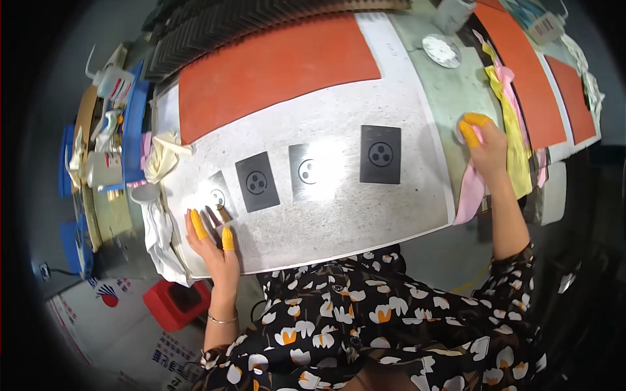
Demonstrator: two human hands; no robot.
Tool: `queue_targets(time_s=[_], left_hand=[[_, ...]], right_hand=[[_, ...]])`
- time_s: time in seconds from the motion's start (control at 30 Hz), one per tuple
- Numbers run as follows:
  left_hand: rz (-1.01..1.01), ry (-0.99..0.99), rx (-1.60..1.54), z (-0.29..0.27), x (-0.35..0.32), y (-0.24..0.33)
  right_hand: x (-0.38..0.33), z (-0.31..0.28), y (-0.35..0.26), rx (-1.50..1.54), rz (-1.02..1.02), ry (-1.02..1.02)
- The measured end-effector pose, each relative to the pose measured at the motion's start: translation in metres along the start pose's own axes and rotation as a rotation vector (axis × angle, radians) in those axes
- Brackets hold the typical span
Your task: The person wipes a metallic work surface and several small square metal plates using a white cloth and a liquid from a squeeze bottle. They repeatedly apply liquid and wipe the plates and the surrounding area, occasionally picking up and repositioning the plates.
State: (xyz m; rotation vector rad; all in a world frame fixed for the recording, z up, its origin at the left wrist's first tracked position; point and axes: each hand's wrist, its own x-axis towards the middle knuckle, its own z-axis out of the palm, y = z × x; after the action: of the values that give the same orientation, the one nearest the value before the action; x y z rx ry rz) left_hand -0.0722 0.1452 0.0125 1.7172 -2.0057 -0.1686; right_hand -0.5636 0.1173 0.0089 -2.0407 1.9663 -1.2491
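Several dark rectangular metal plates lie in a row on the white work surface [339,225], each with a round mark holding three dots. Beside the lower end of the leftmost plate [225,184] is my left hand [218,251], its fingers spread and some wearing yellow finger cots. Those fingers reflect in the shiny plate; whether they touch it, I cannot tell. To its right lie a second plate [257,166], a glare-lit plate [300,189] and a dark plate [381,173]. At the right, my right hand [486,143], also with yellow finger cots, is closed on a pink cloth [471,195] that hangs below it.
An orange mat [274,75] covers the far side, with a stack of dark ribbed panels [215,42] behind. A dish of white material [441,51] sits far right, near yellow cloth [519,163]. At left are a white cloth [160,228], a blue tray [134,124] and bottles.
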Motion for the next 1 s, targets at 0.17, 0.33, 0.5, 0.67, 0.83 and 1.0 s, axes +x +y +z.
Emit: queue_targets(time_s=[0.17, 0.33, 0.5, 0.67, 0.83, 1.0], left_hand=[[-0.064, -0.052, 0.138, 0.011, -0.007, -0.003], [-0.057, -0.11, 0.228, 0.012, -0.001, 0.001], [-0.015, -0.079, 0.299, 0.012, -0.001, 0.004], [-0.026, -0.083, 0.269, 0.013, -0.001, 0.002], [0.0, -0.032, 0.207, 0.016, -0.003, -0.004], [-0.053, -0.081, 0.237, 0.009, 0.002, 0.006]], right_hand=[[0.009, 0.017, 0.017, 0.111, -0.042, -0.013], [0.003, 0.014, 0.022, 0.412, 0.23, -0.072], [0.001, 0.012, 0.025, 0.439, 0.224, -0.127], [0.002, 0.008, 0.023, 0.511, 0.24, -0.159], [0.003, 0.008, 0.028, 0.397, 0.174, -0.145], [0.0, 0.005, 0.024, 0.359, 0.249, -0.101]])
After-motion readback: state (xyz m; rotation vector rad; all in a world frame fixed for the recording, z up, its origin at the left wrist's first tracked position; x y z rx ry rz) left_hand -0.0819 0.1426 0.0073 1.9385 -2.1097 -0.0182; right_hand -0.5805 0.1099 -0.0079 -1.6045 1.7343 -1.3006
